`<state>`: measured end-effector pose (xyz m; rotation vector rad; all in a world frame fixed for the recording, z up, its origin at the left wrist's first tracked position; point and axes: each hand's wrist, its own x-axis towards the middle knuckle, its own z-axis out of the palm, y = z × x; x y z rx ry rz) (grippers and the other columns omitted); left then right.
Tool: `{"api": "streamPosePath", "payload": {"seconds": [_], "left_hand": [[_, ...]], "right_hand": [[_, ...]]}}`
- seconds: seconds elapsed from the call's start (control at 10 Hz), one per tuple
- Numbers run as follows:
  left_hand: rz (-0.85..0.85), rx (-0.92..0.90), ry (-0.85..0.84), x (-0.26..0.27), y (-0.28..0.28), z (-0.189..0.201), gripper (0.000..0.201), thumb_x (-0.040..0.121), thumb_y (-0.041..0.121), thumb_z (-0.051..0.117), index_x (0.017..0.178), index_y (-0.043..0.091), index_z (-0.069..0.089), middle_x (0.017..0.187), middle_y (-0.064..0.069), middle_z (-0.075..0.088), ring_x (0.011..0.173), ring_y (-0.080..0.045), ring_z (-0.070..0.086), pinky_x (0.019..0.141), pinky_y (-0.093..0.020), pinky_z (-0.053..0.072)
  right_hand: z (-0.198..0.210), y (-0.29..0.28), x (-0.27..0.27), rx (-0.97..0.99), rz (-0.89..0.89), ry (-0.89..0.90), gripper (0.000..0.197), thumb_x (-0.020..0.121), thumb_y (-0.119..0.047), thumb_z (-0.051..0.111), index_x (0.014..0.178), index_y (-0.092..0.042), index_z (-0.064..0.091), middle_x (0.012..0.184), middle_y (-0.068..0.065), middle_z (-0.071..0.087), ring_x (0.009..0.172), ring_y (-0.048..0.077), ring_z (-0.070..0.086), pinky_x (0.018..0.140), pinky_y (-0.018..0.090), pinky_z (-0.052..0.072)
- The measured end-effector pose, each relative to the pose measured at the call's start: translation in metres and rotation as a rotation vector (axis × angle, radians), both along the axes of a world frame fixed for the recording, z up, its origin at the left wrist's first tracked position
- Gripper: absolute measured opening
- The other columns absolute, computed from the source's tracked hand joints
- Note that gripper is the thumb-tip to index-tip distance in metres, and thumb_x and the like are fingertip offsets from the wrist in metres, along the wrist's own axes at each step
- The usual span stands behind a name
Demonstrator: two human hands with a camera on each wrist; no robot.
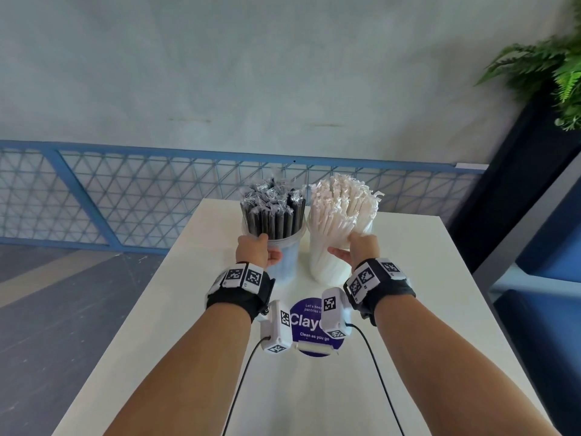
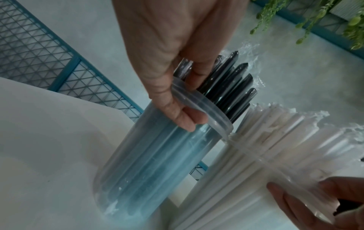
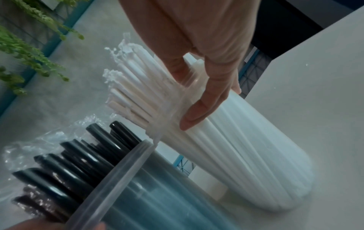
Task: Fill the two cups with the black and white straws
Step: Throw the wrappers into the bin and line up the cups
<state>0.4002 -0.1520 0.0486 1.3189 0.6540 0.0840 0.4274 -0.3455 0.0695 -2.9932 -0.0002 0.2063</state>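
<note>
Two clear plastic cups stand side by side at the far end of the white table (image 1: 408,278). The left cup (image 1: 287,259) is packed with wrapped black straws (image 1: 272,212). The right cup (image 1: 327,265) is packed with white straws (image 1: 342,202) that fan out to the right. My left hand (image 1: 259,251) grips the left cup at its rim, thumb on the outside wall (image 2: 153,163) and fingers against the black straws (image 2: 232,87). My right hand (image 1: 355,250) wraps round the right cup near its rim, thumb on the wall (image 3: 246,155) just below the white straws (image 3: 133,93).
A round purple sign (image 1: 309,325) lies on the table between my wrists. A blue mesh railing (image 1: 125,190) runs behind the table's far edge. A green plant (image 1: 550,67) on a dark cabinet stands at the right.
</note>
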Motion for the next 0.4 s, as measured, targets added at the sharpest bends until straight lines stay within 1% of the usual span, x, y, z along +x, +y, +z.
{"api": "streamPosePath", "payload": {"seconds": [0.1,0.2,0.3,0.4], "left_hand": [[-0.004,0.006,-0.008,0.000,0.002,-0.001,0.019,0.093,0.006,0.040,0.110,0.000,0.037,0.065,-0.020,0.053,0.036,-0.023,0.055,0.036,-0.025,0.050],[0.016,0.026,-0.008,-0.006,-0.001,-0.003,0.023,0.092,0.011,0.044,0.112,0.000,0.038,0.068,-0.019,0.055,0.050,-0.026,0.053,0.042,-0.026,0.053],[-0.003,0.050,-0.011,-0.017,-0.004,-0.002,0.030,0.095,0.027,0.047,0.108,0.007,0.029,0.076,-0.015,0.055,0.057,-0.024,0.054,0.056,-0.034,0.052],[-0.127,0.180,0.056,-0.042,-0.006,0.000,0.037,0.094,0.030,0.047,0.116,0.013,0.023,0.095,-0.015,0.053,0.064,-0.021,0.053,0.060,-0.033,0.047]], "right_hand": [[-0.006,0.002,0.002,0.322,-0.168,0.044,0.059,0.090,-0.060,0.035,0.112,-0.007,0.046,0.058,-0.002,0.030,0.047,0.011,0.028,0.053,0.020,0.026],[-0.010,0.007,-0.002,1.266,-0.522,0.100,0.028,0.094,-0.030,0.050,0.114,-0.013,0.039,0.073,0.003,0.046,0.048,0.016,0.055,0.063,0.027,0.051],[-0.006,0.005,-0.013,1.539,-0.613,0.106,0.040,0.093,-0.019,0.048,0.127,-0.014,0.030,0.106,0.009,0.050,0.076,0.029,0.068,0.067,0.039,0.056],[0.001,-0.003,-0.034,1.501,-0.496,0.149,0.049,0.096,-0.016,0.045,0.139,-0.012,0.022,0.122,0.009,0.044,0.092,0.032,0.062,0.070,0.038,0.054]]}}
